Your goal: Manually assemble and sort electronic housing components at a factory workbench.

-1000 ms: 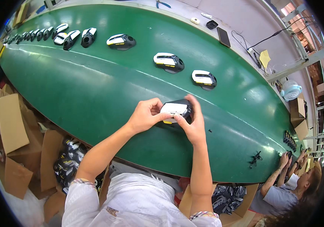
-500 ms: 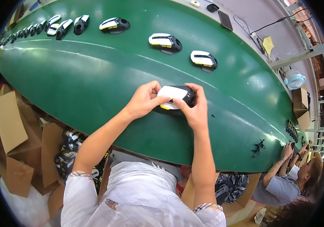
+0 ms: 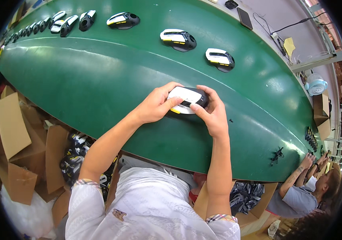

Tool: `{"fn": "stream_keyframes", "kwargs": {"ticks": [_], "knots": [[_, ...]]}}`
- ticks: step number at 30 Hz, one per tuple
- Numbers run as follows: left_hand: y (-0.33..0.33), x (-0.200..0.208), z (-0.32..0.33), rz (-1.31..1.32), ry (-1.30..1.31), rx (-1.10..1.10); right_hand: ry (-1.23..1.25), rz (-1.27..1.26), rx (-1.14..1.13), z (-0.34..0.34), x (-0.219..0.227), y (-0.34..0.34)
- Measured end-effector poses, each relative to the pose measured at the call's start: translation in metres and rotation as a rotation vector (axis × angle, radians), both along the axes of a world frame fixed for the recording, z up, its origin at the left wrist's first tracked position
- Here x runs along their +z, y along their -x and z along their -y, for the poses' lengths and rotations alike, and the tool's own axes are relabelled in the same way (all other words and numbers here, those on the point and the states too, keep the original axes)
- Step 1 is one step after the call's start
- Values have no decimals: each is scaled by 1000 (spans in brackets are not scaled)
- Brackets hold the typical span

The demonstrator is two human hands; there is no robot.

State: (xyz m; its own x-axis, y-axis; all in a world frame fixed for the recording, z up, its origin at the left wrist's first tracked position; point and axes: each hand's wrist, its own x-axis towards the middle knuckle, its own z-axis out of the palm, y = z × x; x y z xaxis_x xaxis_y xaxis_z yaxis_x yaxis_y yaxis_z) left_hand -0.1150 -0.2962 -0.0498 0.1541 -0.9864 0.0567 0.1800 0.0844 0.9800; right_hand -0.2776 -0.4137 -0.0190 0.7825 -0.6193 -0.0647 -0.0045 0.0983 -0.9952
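Note:
Over the near part of the green table (image 3: 139, 140), both my hands grip one mouse-shaped plastic housing (image 3: 187, 94), white on top, black at the far right end, with a yellow strip low on its left. My left hand (image 3: 155, 105) wraps its left end, thumb on the white top. Around the black right end curls my right hand (image 3: 215, 116), its thumb pressing beside a dark slot near the middle. The fingers hide the housing's ends and underside. Beyond my hands lie two similar housings, one nearer (image 3: 220, 59) and one farther left (image 3: 177, 39).
More housings (image 3: 123, 20) run in a row toward the far left. Small black parts (image 3: 277, 156) lie at right. Below the table edge stand cardboard boxes holding housings (image 3: 73, 164) and grey parts (image 3: 247, 196). A co-worker (image 3: 303, 196) works at the far right.
My right thumb has shifted slightly right across the housing, and more of its dark slot shows. Both hands still grip it. The whole view has shifted a little.

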Motion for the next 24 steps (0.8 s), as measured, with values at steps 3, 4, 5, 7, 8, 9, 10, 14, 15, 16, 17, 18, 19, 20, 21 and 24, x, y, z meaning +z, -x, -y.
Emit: {"fn": "stream_keyframes", "kwargs": {"ticks": [3, 4, 5, 7, 8, 9, 10, 14, 15, 16, 17, 18, 19, 20, 21, 24], "knots": [[0, -2, -2, 157, 16, 49, 58, -32, -8, -1, -1, -3], [-1, 0, -2, 154, 16, 48, 99, -31, -22, -3, -3, -1], [-4, 2, -2, 116, 6, 27, 99, -34, -24, -4, -6, 0], [-7, 0, -1, 80, 0, 8, 123, -21, -43, -3, -13, -1], [-6, -6, 1, 94, 30, 10, 128, -18, -43, 1, -15, -1], [-5, -9, 1, 108, 60, 12, 137, -43, -3, 5, -16, 1], [-4, -5, -2, 138, 55, 2, 139, -72, 35, 5, -15, 3], [-16, -2, 2, -58, -17, -55, 190, -44, 29, 1, -9, -3], [-15, -2, 1, -59, -18, -59, 189, -45, 25, 0, -9, -1], [-15, -2, 1, -105, -3, -60, 235, -108, 29, 1, -10, 0], [-15, -1, 1, -151, 12, -62, 281, -171, 32, 2, -10, 0], [-16, -1, 1, -149, 13, -64, 282, -169, 30, 1, -10, 1], [-18, -2, 1, -173, 3, -72, 280, -188, 45, 2, -10, 0], [-19, -2, 1, -197, -8, -80, 277, -207, 60, 2, -10, 1], [-18, -2, 0, -194, -5, -80, 280, -204, 60, 2, -11, 2], [-16, -2, 2, -39, 42, -115, -96, 51, 67, 8, -6, 1]]}}
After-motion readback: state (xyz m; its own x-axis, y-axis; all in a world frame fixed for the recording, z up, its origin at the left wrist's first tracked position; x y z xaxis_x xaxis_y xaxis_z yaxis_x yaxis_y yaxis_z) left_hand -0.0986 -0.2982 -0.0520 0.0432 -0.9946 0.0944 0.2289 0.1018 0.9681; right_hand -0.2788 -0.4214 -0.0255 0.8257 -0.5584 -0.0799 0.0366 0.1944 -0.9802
